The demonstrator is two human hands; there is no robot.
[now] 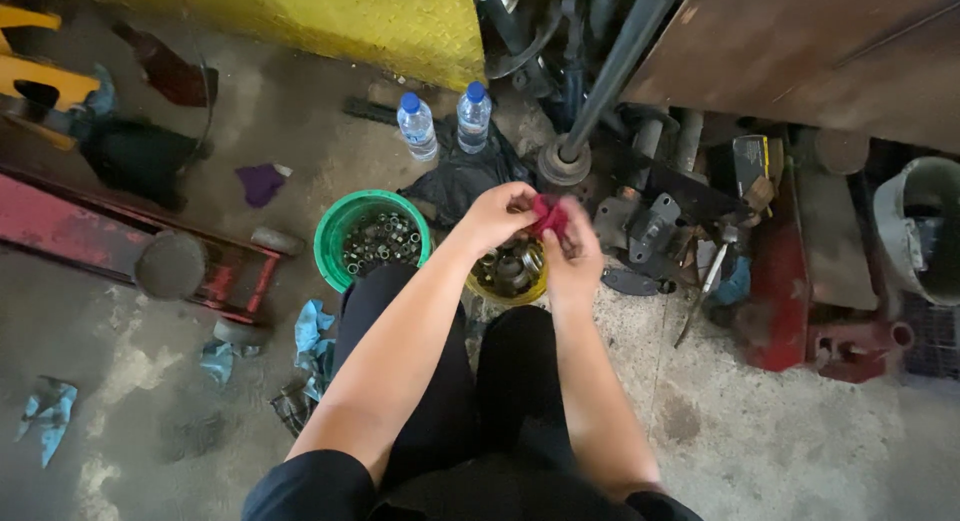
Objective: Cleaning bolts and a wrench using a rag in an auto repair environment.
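Observation:
My left hand (497, 213) and my right hand (573, 256) meet over a yellow bowl (507, 293) filled with metal parts. Both hands pinch a small red rag (548, 217) between their fingers; whether a part is wrapped inside it is hidden. Just left of the yellow bowl stands a green bucket (334, 236) holding several nuts and metal rings. My knees in black trousers sit below the hands.
A red floor jack (120, 243) lies at left. Two water bottles (417, 126) stand on the concrete near a black bag (455, 181). Blue rags (312, 336) lie by my left knee. Metal brackets, a red jack stand (780, 291) and vehicle parts crowd the right.

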